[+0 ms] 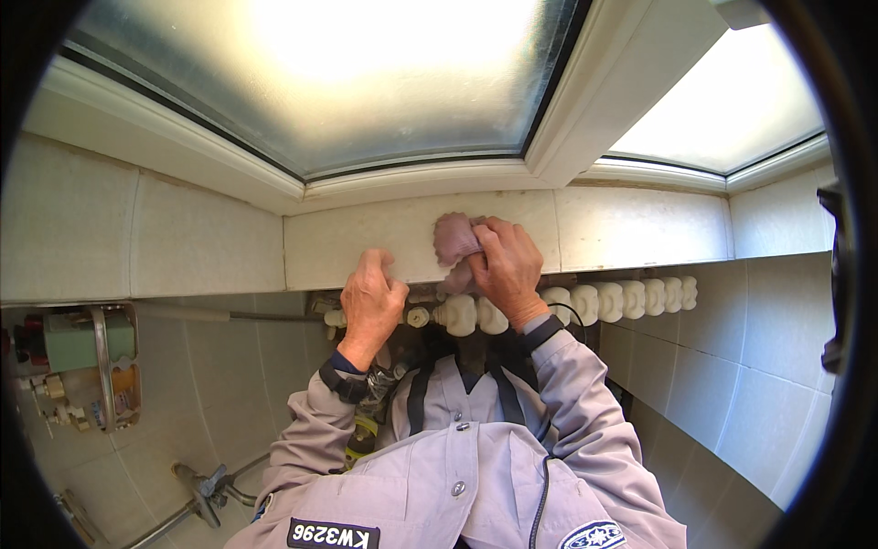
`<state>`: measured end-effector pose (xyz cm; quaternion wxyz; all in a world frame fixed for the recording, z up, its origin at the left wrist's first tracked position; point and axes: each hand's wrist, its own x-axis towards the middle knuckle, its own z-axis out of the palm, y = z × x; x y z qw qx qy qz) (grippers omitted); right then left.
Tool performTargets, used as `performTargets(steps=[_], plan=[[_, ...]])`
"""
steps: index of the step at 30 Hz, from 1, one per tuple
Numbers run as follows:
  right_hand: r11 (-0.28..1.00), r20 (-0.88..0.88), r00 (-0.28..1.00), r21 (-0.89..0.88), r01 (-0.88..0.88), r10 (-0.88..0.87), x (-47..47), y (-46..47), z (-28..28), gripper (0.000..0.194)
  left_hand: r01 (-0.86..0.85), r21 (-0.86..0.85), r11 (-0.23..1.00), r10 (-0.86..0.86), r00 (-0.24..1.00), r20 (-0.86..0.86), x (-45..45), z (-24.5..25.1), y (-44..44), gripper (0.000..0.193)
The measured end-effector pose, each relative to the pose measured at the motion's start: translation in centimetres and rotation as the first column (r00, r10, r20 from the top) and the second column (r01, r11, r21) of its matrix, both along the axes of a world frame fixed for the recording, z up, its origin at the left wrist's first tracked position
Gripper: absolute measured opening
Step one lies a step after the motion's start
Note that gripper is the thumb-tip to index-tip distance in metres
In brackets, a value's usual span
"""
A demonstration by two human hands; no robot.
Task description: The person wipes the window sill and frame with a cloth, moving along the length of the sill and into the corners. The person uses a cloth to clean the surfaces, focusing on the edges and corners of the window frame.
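My right hand grips a bunched pinkish cloth that lies against the pale tiled window sill. Left of it, at the sill's front edge, is my left hand, fingers curled, with no object visible in it. Whether the left fingers are fully closed is hard to see. Below both hands runs a white sectional radiator, partly hidden by the right wrist, with a valve at its left end. Above the sill stands a white window frame with frosted glass.
A metal wall rack holding a green box and bottles hangs at the far left. Below it, metal pipes with a valve cross the tiles. A pipe runs to the radiator. Tiled wall bounds the right side.
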<state>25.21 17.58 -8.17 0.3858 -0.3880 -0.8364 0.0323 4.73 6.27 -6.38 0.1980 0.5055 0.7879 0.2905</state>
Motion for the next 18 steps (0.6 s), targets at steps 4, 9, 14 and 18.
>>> performTargets(steps=[4, 9, 14, 18], plan=[[1.000, -0.004, 1.000, -0.008, -0.004, 0.004, 0.0, 0.0, 0.1, 0.037, 0.060, 0.107, 0.992, -0.047, 0.992, -0.120, 2.0, -0.2, 0.5, 0.040], [1.000, 0.008, 1.000, -0.015, -0.005, 0.005, 0.1, 0.0, 0.1, 0.037, 0.066, 0.058, 0.996, -0.061, 0.994, -0.088, 2.2, -0.6, 1.2, 0.040], [1.000, 0.005, 1.000, -0.014, 0.000, 0.000, 0.1, 0.0, 0.0, 0.036, 0.033, 0.005, 0.999, -0.033, 0.999, -0.008, 1.9, -0.5, 1.1, 0.039], [1.000, 0.008, 1.000, -0.023, -0.009, 0.009, 0.2, 0.0, 0.0, 0.036, 0.068, 0.038, 0.997, -0.067, 0.997, -0.034, 1.8, -0.5, 1.1, 0.036]])
